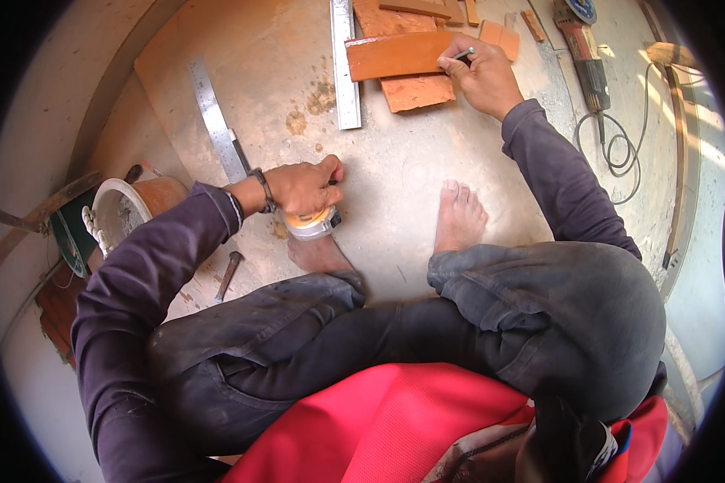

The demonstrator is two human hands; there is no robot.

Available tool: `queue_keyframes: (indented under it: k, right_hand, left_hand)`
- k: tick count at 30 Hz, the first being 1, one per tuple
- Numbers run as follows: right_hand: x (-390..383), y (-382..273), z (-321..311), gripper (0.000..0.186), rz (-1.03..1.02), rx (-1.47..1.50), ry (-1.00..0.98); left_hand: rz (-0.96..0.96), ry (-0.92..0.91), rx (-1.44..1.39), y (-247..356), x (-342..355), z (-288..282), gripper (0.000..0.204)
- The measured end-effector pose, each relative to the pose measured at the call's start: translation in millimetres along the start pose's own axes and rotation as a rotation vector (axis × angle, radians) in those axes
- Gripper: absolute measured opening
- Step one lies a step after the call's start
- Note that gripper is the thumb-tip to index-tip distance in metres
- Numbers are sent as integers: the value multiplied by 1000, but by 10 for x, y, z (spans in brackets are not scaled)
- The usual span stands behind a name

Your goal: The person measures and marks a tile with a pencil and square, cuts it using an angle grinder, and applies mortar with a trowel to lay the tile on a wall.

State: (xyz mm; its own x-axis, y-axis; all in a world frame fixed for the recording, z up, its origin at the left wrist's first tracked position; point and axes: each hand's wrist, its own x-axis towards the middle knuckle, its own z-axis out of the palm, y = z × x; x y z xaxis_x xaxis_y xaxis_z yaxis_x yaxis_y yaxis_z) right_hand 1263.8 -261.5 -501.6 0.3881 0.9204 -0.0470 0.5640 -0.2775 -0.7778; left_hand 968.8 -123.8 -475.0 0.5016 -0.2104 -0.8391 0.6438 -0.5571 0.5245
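My right hand pinches a thin pen-like marker at the right end of a glazed orange-brown tile. That tile lies across rough terracotta pieces on the floor. Close to my left foot, my left hand is curled over a yellow and silver tape measure, gripping it with the knuckles up. A flat metal straightedge lies just left of the tile. Farther left rests a metal try square, its near end close to my left wrist.
An angle grinder with a looped cord lies at the far right. Small tile offcuts sit behind my right hand. At left stand a bucket and, nearer me, a hammer. My bare feet are on the dusty floor.
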Motion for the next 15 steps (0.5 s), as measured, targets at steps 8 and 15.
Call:
queue_keyframes:
  k: [8, 15]
  right_hand:
    - [23, -14, -11, 12, 21, 44, 47]
    - [5, -25, -37, 13, -1, -31, -30]
  left_hand:
    - [119, 455, 223, -113, -42, 395, 35]
    - [195, 852, 483, -28, -359, 410, 33]
